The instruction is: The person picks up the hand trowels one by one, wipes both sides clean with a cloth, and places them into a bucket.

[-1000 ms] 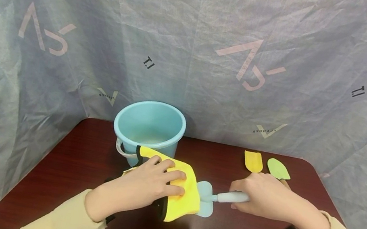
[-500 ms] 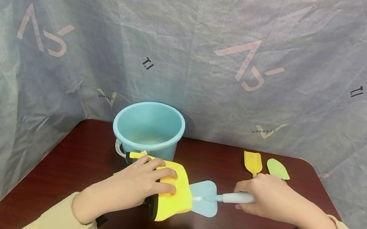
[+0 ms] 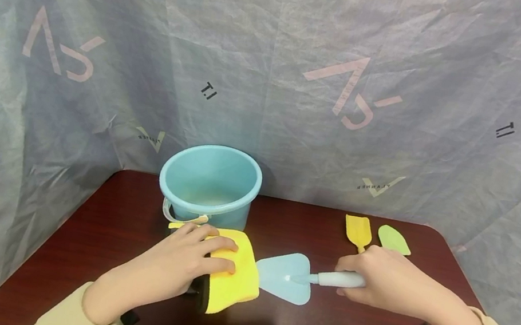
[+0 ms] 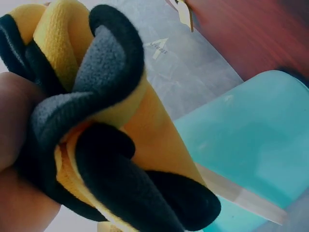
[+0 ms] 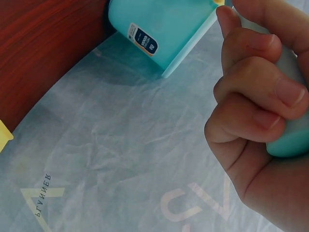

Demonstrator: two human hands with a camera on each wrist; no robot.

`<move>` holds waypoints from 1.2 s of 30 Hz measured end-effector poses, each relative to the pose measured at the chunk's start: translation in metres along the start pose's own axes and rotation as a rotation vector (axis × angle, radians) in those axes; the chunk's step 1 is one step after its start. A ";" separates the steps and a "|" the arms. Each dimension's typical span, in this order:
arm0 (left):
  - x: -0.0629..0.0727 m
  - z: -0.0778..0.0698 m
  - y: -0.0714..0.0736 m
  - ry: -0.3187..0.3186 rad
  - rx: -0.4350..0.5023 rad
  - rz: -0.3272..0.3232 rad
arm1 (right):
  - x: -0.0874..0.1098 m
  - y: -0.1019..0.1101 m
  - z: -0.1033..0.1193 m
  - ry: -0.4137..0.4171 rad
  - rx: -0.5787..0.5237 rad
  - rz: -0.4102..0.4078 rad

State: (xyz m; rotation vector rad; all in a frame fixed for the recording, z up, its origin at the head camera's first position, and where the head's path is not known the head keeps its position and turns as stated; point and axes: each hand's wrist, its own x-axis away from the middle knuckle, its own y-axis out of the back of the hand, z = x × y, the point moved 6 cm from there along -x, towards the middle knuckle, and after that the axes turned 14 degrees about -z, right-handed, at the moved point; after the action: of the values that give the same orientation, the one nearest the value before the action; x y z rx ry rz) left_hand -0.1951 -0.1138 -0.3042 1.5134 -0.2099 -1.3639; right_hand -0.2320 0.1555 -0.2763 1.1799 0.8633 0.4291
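Note:
My left hand [image 3: 186, 257] holds a bunched yellow cloth [image 3: 235, 274] with dark edging around the tip end of a pale blue toy shovel [image 3: 289, 278]. The tip is hidden under the cloth, while the wide back of the blade shows. Fingers of my right hand [image 3: 391, 281] curl round the shovel's handle. Up close, the left wrist view has the cloth [image 4: 159, 140] folded over itself and gripped by that hand. The right wrist view has the handle's teal end [image 5: 289, 145] below my curled fingers.
A light blue bucket [image 3: 235, 217] with a pale handle stands just behind my left hand. Beyond my right hand, a yellow toy shovel [image 3: 358, 230] and a light green blade-shaped piece [image 3: 393, 240] lie on the dark red table [image 3: 96, 232]. A grey printed sheet [image 3: 276, 72] hangs behind.
My left hand and the cloth have slid left along the blade, uncovering more of it. My right hand has shifted slightly right with the shovel.

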 end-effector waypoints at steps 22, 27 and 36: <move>0.023 0.012 0.009 0.125 0.031 -0.008 | 0.007 -0.002 -0.006 -0.037 -0.027 0.007; 0.027 0.017 0.018 0.137 0.022 -0.048 | 0.007 -0.004 -0.007 -0.028 -0.028 -0.001; 0.021 0.024 0.034 0.153 0.036 -0.122 | 0.009 -0.007 -0.011 -0.060 -0.029 0.013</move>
State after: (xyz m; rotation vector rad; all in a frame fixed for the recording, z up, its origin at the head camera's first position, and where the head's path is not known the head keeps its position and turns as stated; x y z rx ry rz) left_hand -0.1906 -0.1567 -0.2868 1.6758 -0.0466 -1.3381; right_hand -0.2359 0.1658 -0.2871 1.1669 0.7954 0.4135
